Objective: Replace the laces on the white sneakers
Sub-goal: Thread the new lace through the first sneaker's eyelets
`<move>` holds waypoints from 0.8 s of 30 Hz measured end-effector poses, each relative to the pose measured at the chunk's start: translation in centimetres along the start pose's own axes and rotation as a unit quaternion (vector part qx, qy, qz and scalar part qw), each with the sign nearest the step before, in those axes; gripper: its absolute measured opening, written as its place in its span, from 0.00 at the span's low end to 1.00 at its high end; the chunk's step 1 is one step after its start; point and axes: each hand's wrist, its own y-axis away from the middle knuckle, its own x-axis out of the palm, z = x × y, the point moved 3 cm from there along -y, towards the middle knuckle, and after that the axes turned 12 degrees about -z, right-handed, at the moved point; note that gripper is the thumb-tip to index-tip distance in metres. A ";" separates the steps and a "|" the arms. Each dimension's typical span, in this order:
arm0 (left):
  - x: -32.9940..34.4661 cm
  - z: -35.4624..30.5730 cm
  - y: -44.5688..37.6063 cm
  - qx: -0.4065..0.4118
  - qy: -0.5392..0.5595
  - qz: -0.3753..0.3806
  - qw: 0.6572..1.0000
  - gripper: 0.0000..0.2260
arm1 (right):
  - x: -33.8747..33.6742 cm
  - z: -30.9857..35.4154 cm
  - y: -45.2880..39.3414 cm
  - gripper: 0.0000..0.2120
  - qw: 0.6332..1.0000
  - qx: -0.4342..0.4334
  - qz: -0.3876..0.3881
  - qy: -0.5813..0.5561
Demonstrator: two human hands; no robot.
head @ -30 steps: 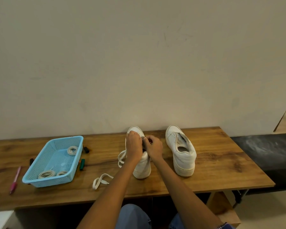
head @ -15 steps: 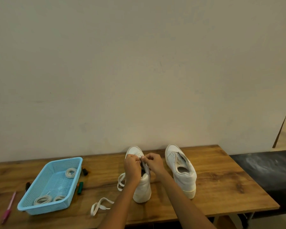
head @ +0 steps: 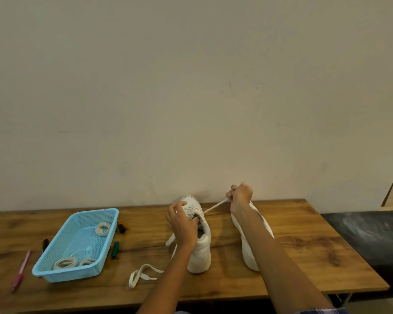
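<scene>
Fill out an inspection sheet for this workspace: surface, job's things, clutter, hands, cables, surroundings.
Surface: wooden table, against a plain wall.
Job's things: left sneaker upright, partly laced; right sneaker beside it, apart, mostly hidden by the forearm; lace stretched taut from the left sneaker; flat loose lace lying on the table; blue basket holding coiled laces.
Clutter: pink pen, markers beside the basket.
Hands: left hand steadies the left sneaker; right hand pinches the lace, raised.
Cables: nothing seen.
Surroundings: dark bench to the right.
</scene>
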 end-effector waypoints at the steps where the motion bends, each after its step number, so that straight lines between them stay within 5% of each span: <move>1: 0.0 0.0 0.0 0.002 0.002 0.003 1.000 0.23 | 0.2 0.4 0.2 0.10 0.997 -0.040 0.012 0.062; 3: 0.1 0.1 0.0 0.006 0.007 0.009 1.000 0.22 | 0.4 0.2 1.2 0.07 0.944 -0.159 0.088 0.274; 6: 0.0 0.2 -0.1 -0.003 0.005 0.013 1.000 0.22 | 0.0 -2.1 2.4 0.20 0.659 -0.276 0.284 0.639; 7: 0.0 0.2 -0.1 -0.005 0.003 0.012 1.000 0.22 | -0.4 -2.6 2.8 0.22 0.606 -0.255 0.314 0.685; 9: 0.0 0.2 0.0 -0.001 0.002 0.012 1.000 0.21 | -0.9 -2.6 3.2 0.21 0.625 -0.209 0.339 0.671; 11: 0.1 0.3 0.0 0.001 0.001 0.010 1.000 0.21 | -0.5 -1.1 2.9 0.18 0.772 -0.213 0.272 0.534; 13: 0.1 0.4 0.0 0.002 0.000 0.009 1.000 0.21 | -0.7 1.7 1.8 0.16 0.929 -0.210 0.064 0.298; 14: 0.2 0.4 0.0 0.004 -0.001 0.008 1.000 0.21 | -1.0 3.3 1.4 0.16 0.962 -0.202 -0.043 0.181; 16: 0.2 0.5 0.0 0.005 -0.004 0.005 1.000 0.22 | -1.4 5.1 0.6 0.16 0.959 -0.224 -0.149 0.089; 18: 0.3 0.6 -0.1 0.003 -0.008 0.006 1.000 0.22 | -0.8 5.0 0.9 0.11 0.937 -0.278 -0.121 0.176; 21: 0.5 0.7 -0.1 0.000 -0.012 0.014 1.000 0.21 | 0.3 0.8 1.3 0.20 0.864 -0.305 0.073 0.393; 24: 0.5 0.8 0.0 -0.004 -0.021 0.021 1.000 0.21 | 0.6 -4.2 1.9 0.19 0.706 -0.288 0.282 0.582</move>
